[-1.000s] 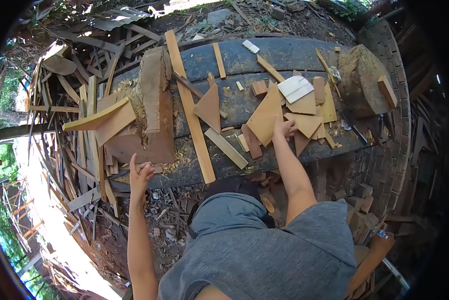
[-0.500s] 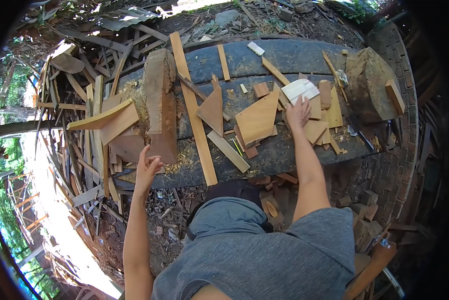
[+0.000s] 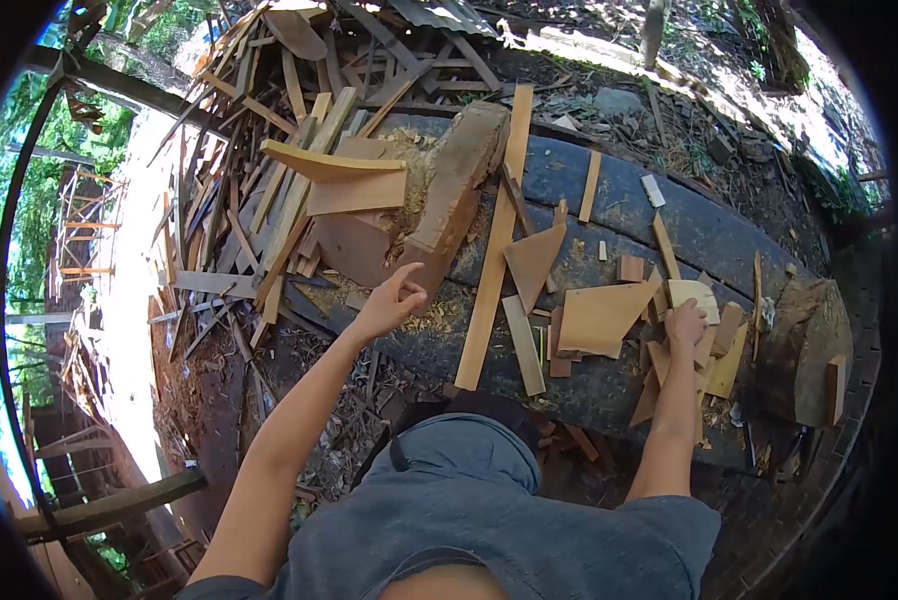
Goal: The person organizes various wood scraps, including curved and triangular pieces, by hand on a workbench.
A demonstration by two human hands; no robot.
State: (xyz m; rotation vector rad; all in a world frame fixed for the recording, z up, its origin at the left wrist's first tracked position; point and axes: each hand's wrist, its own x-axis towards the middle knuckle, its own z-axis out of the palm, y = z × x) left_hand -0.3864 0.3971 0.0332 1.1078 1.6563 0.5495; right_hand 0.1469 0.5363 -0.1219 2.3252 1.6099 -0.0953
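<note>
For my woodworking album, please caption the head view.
Right hand at a pale wooden piece, left hand raised, at a dark bench strewn with offcuts.

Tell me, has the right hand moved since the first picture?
Yes! The right hand moved forward, from beside the white wood piece up to it.

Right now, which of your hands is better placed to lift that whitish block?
The right hand, I'd say: its fingers are at the near edge of the whitish block, though whether the grip is closed is unclear. The left hand looks empty, beside the big timber, with a long plank in between.
</note>
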